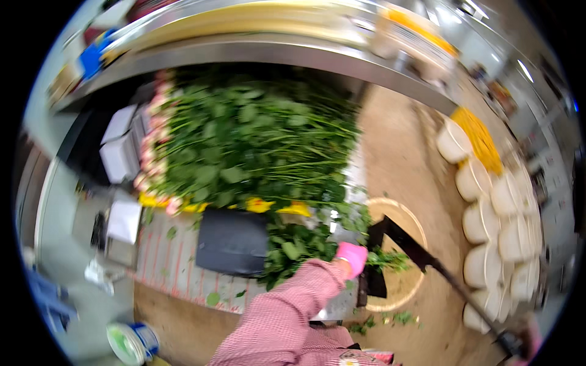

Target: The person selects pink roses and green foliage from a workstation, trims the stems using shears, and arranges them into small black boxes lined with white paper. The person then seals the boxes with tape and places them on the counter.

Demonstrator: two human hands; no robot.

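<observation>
Head view, left hand: I see my left hand (352, 256) in a pink glove, sleeve of pink checked cloth running up from the lower edge; the fingers are closed around a small bunch of green stems (387, 259), held across the cutter.
Head view, right hand: my right hand (530, 343) sits at the lower right rim, partly cut off; it looks wrapped around the end of the long dark lever handle (452, 282), though I cannot tell the grip exactly.
Cutter: the black blade (377, 256) stands over a round wooden block (408, 291); the stems lie between blade and block; green scraps are scattered just beside the block.
Flowers: a big pile of leafy stems (256, 140) lies across the bench, pink blooms (152, 131) at its left end; a dark sheet (232, 241) lies below it.
Right side: a row of pale wrapped bundles (497, 232), with yellow flowers (479, 137) at the top.
Lower left: a white and blue tub (131, 341) on the floor.
</observation>
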